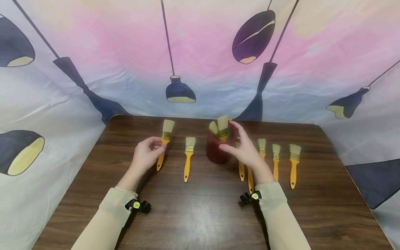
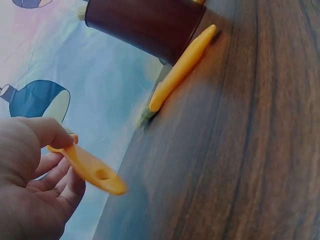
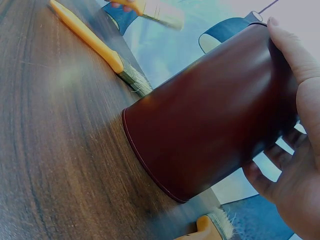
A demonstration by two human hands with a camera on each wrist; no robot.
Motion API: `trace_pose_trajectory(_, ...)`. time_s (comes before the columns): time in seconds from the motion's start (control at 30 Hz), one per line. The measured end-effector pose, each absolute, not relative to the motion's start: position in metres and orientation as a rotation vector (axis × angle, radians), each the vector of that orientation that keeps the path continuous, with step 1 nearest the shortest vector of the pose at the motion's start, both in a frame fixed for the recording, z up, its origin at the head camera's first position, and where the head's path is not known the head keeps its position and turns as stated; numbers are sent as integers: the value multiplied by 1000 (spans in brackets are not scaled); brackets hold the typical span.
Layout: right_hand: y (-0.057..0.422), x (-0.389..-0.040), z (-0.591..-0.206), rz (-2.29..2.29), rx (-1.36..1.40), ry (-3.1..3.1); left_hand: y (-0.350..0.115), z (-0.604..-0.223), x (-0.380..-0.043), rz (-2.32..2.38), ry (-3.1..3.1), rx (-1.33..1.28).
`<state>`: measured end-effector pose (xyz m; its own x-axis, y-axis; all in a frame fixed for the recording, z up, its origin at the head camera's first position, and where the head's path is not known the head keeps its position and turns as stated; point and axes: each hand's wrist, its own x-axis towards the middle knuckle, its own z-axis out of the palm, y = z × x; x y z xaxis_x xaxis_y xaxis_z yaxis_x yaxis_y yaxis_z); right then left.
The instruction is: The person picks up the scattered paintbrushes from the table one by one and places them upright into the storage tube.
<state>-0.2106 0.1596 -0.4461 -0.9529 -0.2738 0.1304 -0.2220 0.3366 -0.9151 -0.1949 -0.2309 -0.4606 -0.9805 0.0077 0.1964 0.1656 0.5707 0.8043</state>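
My left hand (image 1: 144, 153) pinches a paintbrush (image 1: 168, 127) by its yellow handle, bristles up, to the left of the cup. In the left wrist view the handle end (image 2: 102, 175) with its hole sticks out past the fingers. My right hand (image 1: 247, 151) holds a dark red cylindrical cup (image 1: 216, 152) near its rim, thumb on one side and fingers round the other. Brush heads (image 1: 222, 124) poke out of the cup, bristles upward. Between the left hand and the cup, another paintbrush (image 1: 187, 163) lies on the table. In the right wrist view the cup (image 3: 205, 110) looks smooth and glossy.
Several more yellow-handled paintbrushes (image 1: 293, 166) lie right of the cup, some partly hidden beneath the right hand and forearm. All rest on a dark wooden table (image 1: 200, 215). Behind its far edge hangs a cloth (image 1: 131, 69) printed with lamps.
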Motion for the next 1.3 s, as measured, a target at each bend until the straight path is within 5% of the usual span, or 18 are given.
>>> trace_pose_trajectory(0.87, 160, -212, -447, -1740, -484, 2522, -219, -455, -195, -1675, -2383, -96)
trace_pose_trajectory(1.3, 160, -211, -446, -1738, -482, 2510, -166, -405, -205, -2121, -1911, -277)
